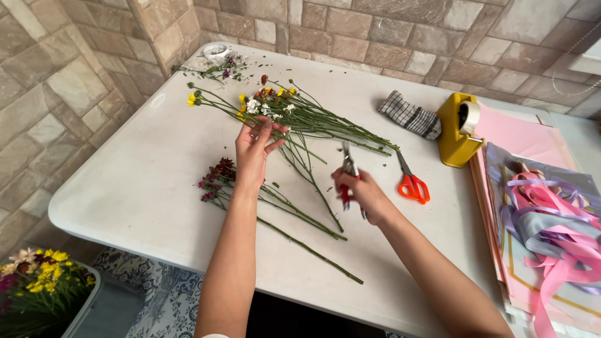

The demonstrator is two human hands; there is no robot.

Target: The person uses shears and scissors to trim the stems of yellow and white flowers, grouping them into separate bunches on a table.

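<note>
Two bare hands work over a white table (144,188) with rounded corners and a smooth, matte top; the left hand (255,150) lies open, fingers spread and loosely curled, touching the thin green stems of a loose bunch of flowers (294,116) that fans across the table's middle; the bunch has small yellow, white and dark red heads at its far-left end, and the stems are too many and too tangled to count. The right hand (363,194) is closed around the red handles of one pair of pruning shears (348,168), whose narrow metal blades point away from the person, just beside the stems.

Nearer the person lies a second, smaller group of about three long stems with dark purple-red blooms (216,178), just below the left hand. One pair of orange-handled scissors (410,181) lies flat to the right of the shears, apart from them; beyond it sits one folded checked cloth (410,116), black and white, soft and rumpled, touching one yellow tape dispenser (456,128), blocky and glossy, with a roll on top.

At the right edge a stack of pink paper sheets (519,134) carries a heap of satin ribbons (551,219) in pink, lilac and grey, looped and shiny. A few trimmed bits and one small white ring-shaped roll (216,51) lie at the far corner. The wall behind is rough stone tile in brown and grey; a tub of mixed flowers (37,281) stands on the floor at lower left.
</note>
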